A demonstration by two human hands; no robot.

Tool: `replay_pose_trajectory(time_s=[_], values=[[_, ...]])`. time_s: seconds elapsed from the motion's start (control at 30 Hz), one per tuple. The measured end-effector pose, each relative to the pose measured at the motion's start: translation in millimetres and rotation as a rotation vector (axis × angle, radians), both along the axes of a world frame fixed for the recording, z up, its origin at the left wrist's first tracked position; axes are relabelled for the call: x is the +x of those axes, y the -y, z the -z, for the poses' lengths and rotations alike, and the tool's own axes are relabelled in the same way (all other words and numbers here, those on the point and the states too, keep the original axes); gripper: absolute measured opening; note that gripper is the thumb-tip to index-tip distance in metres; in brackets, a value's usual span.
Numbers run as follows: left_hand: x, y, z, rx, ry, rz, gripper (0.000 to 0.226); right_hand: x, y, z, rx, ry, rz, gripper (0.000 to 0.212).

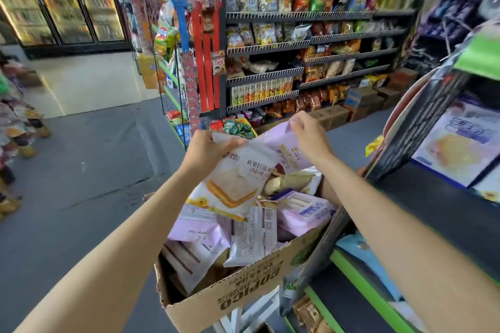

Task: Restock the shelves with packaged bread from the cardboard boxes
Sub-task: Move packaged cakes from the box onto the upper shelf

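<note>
Gripping white plastic bread packet (232, 184) by top edge, left hand (208, 151) curled; right hand (308, 135) pinching lilac plastic bread packet (281, 146); both above open brown cardboard box (243, 292) beside green-edged shelf (359, 276).

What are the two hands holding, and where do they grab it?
Left hand pinches the white bread packet by its top edge; right hand pinches the purple bread packet by its top edge.

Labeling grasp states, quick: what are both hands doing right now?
Left hand: grips the top edge of a white bread packet.
Right hand: pinches the top of a lilac bread packet.
</note>
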State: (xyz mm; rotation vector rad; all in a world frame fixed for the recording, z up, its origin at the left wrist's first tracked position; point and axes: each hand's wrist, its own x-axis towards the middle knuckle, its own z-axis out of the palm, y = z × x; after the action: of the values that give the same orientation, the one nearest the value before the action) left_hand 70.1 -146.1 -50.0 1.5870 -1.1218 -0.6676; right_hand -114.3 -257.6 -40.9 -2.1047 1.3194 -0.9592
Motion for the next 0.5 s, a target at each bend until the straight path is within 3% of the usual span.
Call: replay_pose_trajectory(time_s=[0.03,0.13,0.23,0.37,0.5], values=[[-5,0,-4,0.028,0.063,0.042,0.061,-3,-6,-9,-0.03,-0.028,-0.021,0.021],[-30,-7,-25,0.027,0.26,0.248,0.04,-16,-29,-33,-0.127,-0.171,-0.092,0.02],[-54,-13,-37,0.034,0.123,0.569,0.041,-28,-54,-52,-0.267,-0.26,-0.085,0.022],[-79,-14,-43,0.007,0.049,0.656,0.007,-54,-77,-66,-0.34,-0.213,0.006,0.024],[-118,-15,-51,-0.049,0.055,0.717,0.03,-100,-95,-66,-0.375,-0.123,0.081,0.021]])
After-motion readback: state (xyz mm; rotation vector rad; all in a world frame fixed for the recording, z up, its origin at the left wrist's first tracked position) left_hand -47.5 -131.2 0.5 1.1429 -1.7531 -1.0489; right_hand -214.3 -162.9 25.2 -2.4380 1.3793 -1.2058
